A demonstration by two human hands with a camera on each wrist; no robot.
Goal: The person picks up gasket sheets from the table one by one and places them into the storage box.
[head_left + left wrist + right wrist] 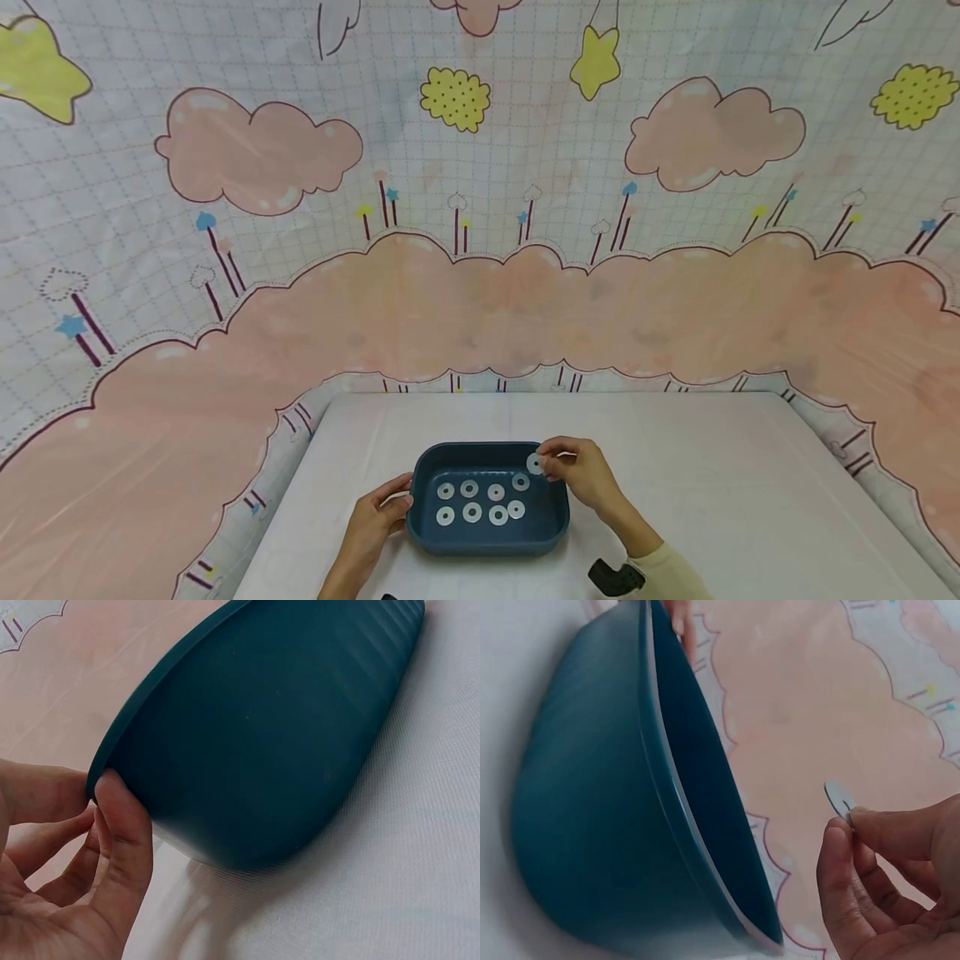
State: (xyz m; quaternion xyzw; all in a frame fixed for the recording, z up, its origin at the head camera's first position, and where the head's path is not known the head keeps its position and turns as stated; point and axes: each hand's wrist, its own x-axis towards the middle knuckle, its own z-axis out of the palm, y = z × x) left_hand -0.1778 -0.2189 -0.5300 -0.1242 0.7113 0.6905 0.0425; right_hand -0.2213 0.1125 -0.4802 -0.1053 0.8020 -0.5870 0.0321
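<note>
A dark teal plastic tub point(491, 542) with rounded corners sits on the white-covered table. On its floor lie several flat metal washers point(446, 516), loosely set in two rows, each with a hole in its centre. My left hand point(375, 510) holds the tub's left rim; in the left wrist view the thumb and a finger point(127, 840) pinch the edge of the tub point(247, 750). Over the back right corner, my right hand point(588, 475) pinches one washer point(838, 801) by its edge between thumb and fingertips. In the right wrist view that washer stands tilted, apart from the tub's rim point(667, 787).
The white table point(750, 500) extends to both sides of the tub. Behind it hangs a cloth point(525, 308) printed with clouds and stars. A black strap-like device point(617, 577) sits at my right wrist, by a pale yellow sleeve point(671, 573).
</note>
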